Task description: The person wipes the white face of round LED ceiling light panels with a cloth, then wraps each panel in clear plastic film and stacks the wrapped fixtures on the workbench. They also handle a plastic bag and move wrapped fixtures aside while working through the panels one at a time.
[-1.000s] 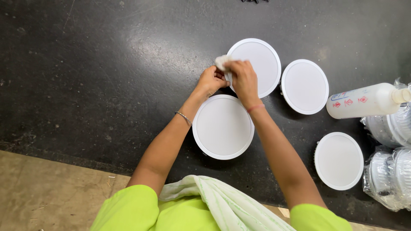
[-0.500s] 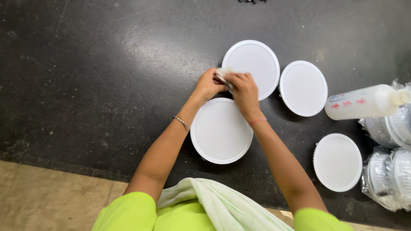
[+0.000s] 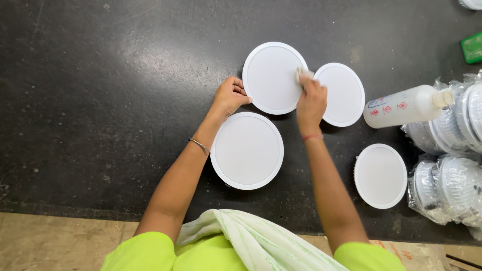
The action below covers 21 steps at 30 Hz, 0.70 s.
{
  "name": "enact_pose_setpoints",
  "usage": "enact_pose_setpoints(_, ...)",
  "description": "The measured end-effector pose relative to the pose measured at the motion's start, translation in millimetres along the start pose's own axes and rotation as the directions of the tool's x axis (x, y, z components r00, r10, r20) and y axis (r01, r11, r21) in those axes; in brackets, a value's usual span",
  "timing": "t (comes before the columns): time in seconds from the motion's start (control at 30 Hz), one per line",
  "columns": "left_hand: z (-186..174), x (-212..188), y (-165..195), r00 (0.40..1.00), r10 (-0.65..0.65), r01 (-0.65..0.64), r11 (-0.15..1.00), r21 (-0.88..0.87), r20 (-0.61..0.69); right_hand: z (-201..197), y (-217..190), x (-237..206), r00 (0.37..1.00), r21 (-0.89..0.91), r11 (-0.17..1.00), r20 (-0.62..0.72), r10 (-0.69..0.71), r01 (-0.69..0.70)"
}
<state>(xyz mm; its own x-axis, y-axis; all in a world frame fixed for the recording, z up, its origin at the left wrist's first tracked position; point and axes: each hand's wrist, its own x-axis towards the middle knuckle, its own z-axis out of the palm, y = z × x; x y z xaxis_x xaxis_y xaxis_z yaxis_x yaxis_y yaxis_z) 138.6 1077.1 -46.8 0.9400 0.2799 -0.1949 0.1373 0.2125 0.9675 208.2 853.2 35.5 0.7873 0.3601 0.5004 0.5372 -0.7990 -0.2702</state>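
My left hand grips the left rim of a white round panel lying flat on the black table. My right hand presses a small white cloth wad against the panel's right edge. A second white round panel lies just below it, between my forearms. A third sits right beside my right hand.
A fourth white round panel lies at lower right. A white plastic squeeze bottle lies on its side to the right. Stacked panels in clear plastic bags crowd the right edge. A green object sits at top right.
My hands have parted. The left moved to the upper panel's left rim; the right carried the cloth across to that panel's right edge.
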Motion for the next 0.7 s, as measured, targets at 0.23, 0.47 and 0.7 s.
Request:
enact_pose_setpoints(0.23, 1.0, 1.5, 0.4, 1.000, 0.007, -0.007, 1.000, 0.014, 0.006, -20.6, -43.8, -55.4, 0.982, 0.201, 0.978, 0.169, -0.084, 0.049)
enact_pose_setpoints(0.47, -5.2, 2.8, 2.7, 0.998, -0.037, 0.031, 0.993, 0.113, 0.046, -17.5, -32.7, -11.4, 0.998, 0.143, 0.990, 0.059, -0.022, 0.014)
enact_pose_setpoints(0.7, -14.1, 72.4, 23.3, 0.953, 0.266, -0.224, 0.941, 0.252, -0.147, -21.7, -53.9, -35.2, 0.973, 0.215, 0.972, 0.187, -0.134, 0.093)
